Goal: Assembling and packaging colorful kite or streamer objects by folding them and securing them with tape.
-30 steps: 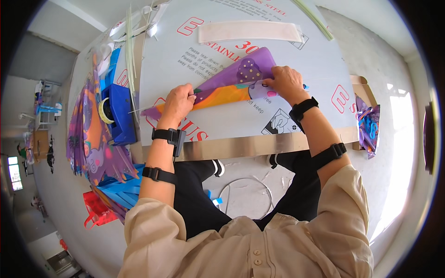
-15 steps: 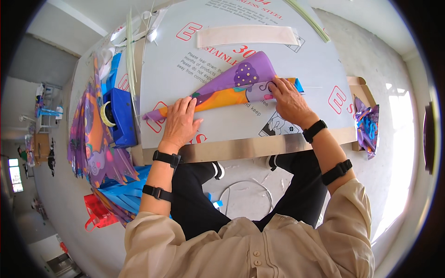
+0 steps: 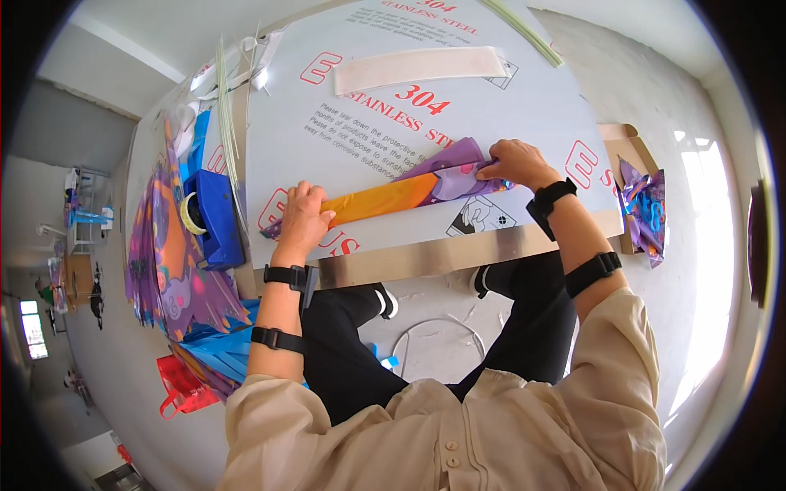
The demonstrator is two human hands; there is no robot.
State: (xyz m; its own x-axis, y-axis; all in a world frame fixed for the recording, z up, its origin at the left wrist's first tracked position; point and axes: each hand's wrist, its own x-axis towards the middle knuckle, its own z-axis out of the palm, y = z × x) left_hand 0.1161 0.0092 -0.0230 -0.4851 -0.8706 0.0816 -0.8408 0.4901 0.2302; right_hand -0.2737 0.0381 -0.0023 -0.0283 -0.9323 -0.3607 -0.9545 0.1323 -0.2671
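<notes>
A long, thin printed sheet (image 3: 381,200), folded into a narrow strip, lies across the table in front of me. Orange shows along its middle, lilac with printed figures to the right, and a purple flap sticks up behind the right part. My left hand (image 3: 303,219) is closed on the strip's left end, fingers curled and thumb pressed against it. At the other end, my right hand (image 3: 517,166) pinches the sheet between thumb and fingers. Whether it is cloth or plastic film I cannot tell.
Film with printed lettering covers the table (image 3: 377,237). A pale flat strip (image 3: 422,69) lies farther back, and thin rods (image 3: 524,33) at the far edge. Leftward are a blue tape dispenser (image 3: 214,219) and hanging printed sheets (image 3: 176,270); an open cardboard box (image 3: 618,139) stands right.
The large purple flap behind the strip has shrunk as the sheet was folded over toward me. My hands have gone from lying flatter on it to gripping its two ends.
</notes>
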